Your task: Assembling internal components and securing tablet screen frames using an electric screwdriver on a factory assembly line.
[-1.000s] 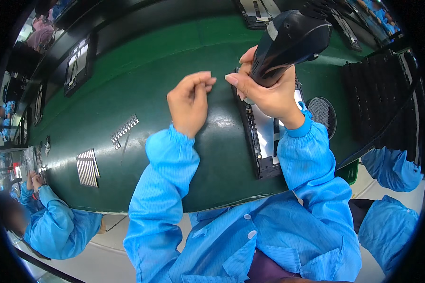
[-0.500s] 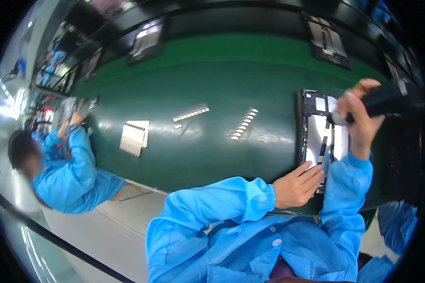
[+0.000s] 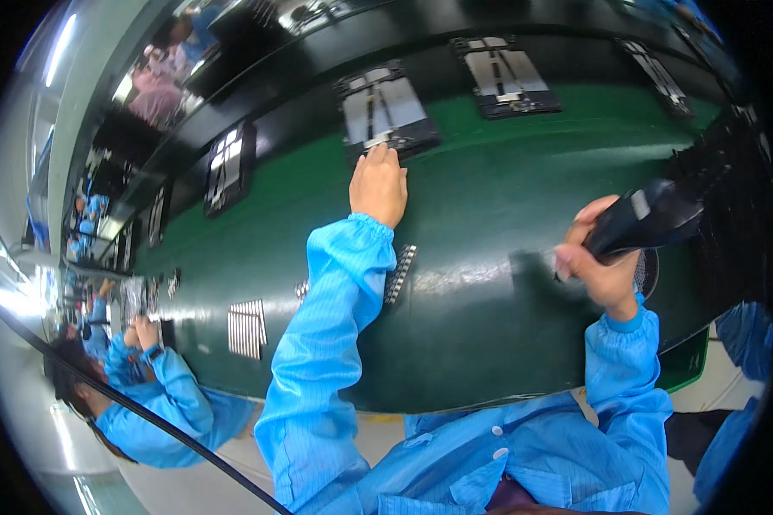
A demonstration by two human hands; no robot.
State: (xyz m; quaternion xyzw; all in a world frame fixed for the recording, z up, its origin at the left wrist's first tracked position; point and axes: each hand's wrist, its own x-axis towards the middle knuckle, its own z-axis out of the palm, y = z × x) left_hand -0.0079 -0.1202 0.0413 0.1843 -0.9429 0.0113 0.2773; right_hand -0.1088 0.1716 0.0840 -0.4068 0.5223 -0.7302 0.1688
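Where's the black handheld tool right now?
In the head view, the black handheld tool is on the right, gripped in the right hand over the green tabletop, near the round grey mesh piece.

green bench (image 3: pixel 481 343) | striped strips (image 3: pixel 246 330) | segmented strip (image 3: pixel 400 275) | mesh disc (image 3: pixel 650 273)

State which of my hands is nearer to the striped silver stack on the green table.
Left. Your left hand is farther back and to the right of the striped stack; your right hand, around a black tool, is much farther to its right.
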